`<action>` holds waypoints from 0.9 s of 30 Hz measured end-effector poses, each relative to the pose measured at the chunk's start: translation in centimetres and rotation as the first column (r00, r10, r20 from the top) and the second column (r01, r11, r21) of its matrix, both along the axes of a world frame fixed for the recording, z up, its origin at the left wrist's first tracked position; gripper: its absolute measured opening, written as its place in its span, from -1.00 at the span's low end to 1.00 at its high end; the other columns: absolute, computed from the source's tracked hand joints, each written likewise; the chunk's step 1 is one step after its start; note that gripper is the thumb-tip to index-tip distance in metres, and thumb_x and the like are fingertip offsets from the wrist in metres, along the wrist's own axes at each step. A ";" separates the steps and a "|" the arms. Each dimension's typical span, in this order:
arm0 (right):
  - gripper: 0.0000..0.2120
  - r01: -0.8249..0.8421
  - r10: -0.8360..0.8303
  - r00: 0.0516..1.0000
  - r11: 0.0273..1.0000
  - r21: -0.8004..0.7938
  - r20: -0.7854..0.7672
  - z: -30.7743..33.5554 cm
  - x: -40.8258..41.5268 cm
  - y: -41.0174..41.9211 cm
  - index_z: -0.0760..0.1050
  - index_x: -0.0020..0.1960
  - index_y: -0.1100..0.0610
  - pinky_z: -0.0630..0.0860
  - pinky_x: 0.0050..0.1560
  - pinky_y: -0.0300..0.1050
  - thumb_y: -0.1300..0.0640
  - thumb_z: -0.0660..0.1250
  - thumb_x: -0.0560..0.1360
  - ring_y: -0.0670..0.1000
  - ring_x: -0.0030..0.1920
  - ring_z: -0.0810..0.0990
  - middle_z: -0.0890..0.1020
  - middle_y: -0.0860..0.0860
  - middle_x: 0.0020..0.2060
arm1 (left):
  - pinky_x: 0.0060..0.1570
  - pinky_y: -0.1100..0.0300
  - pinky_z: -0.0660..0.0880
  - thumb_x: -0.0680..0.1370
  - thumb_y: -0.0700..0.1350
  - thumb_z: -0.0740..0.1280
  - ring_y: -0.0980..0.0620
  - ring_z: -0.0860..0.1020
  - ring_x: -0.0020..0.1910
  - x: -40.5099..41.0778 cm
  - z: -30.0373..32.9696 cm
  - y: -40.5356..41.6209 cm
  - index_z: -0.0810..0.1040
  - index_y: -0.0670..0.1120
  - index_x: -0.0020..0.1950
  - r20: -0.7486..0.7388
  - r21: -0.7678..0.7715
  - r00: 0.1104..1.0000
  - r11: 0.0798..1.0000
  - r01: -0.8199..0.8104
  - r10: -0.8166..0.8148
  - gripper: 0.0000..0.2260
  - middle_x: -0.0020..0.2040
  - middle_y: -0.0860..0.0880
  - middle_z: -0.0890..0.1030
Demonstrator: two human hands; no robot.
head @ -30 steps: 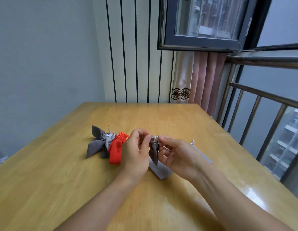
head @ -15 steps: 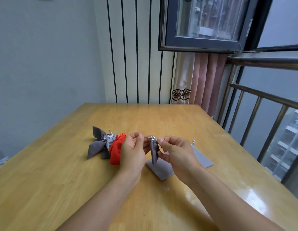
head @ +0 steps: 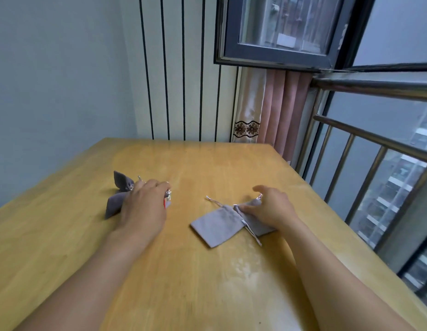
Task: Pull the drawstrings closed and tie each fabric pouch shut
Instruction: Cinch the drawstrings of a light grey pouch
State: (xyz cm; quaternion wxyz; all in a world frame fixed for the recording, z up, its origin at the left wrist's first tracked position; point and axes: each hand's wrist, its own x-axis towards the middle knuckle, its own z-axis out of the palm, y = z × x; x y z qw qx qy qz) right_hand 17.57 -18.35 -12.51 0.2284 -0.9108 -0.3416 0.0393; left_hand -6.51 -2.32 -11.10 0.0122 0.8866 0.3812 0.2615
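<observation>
wooden tabletop [head: 207,271]. left hand [head: 143,209] grip covers the tied pouches [head: 117,201], contents unclear; right hand [head: 269,211] relaxed open on light grey pouches [head: 214,225]. risk: loose silver drawstring [head: 251,232] snags.

Hands [head: 145,206] [head: 271,207] on pouches [head: 217,224], wooden table [head: 207,283].

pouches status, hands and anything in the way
Left hand rests over the tied pile of dark grey pouches. Right hand open, touching the flat light grey pouches, drawstrings loose. Nothing in the way.
</observation>
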 end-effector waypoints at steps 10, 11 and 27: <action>-0.98 -0.111 0.047 0.978 0.943 0.314 0.205 1.9 -1.2 -0.1 0.55 -0.08 0.04 0.42 -0.15 -0.08 0.11 0.36 0.53 0.09 -0.05 0.51 0.45 0.02 0.04 | 0.20 0.10 0.39 0.43 0.20 0.27 0.06 0.45 0.20 1.2 0.0 -2.8 0.62 0.05 0.11 0.241 0.101 0.917 0.948 0.302 -0.318 -0.63 0.17 0.09 0.56; -0.97 -0.154 0.044 0.960 0.909 0.388 0.278 2.7 -1.6 -0.3 0.55 -0.03 0.08 0.42 -0.11 -0.08 0.13 0.36 0.54 0.05 -0.04 0.50 0.44 -0.01 0.07 | 0.13 0.16 0.43 0.44 0.23 0.28 0.11 0.49 0.12 1.5 -0.3 -3.3 0.63 0.05 0.07 0.307 0.051 0.871 0.920 0.388 -0.384 -0.64 0.10 0.13 0.58; -0.81 -0.305 0.622 0.730 0.667 0.680 -0.283 3.9 -6.9 0.4 0.57 0.18 0.16 0.55 -0.25 -0.09 0.16 0.37 0.58 0.00 -0.26 0.57 0.63 0.13 -0.30 | -0.11 0.01 0.49 0.56 -0.16 0.38 -0.17 0.65 -0.15 2.7 -0.4 -5.0 0.61 -0.02 0.10 0.808 -0.530 0.590 0.433 0.729 -0.005 -0.86 -0.14 -0.28 0.69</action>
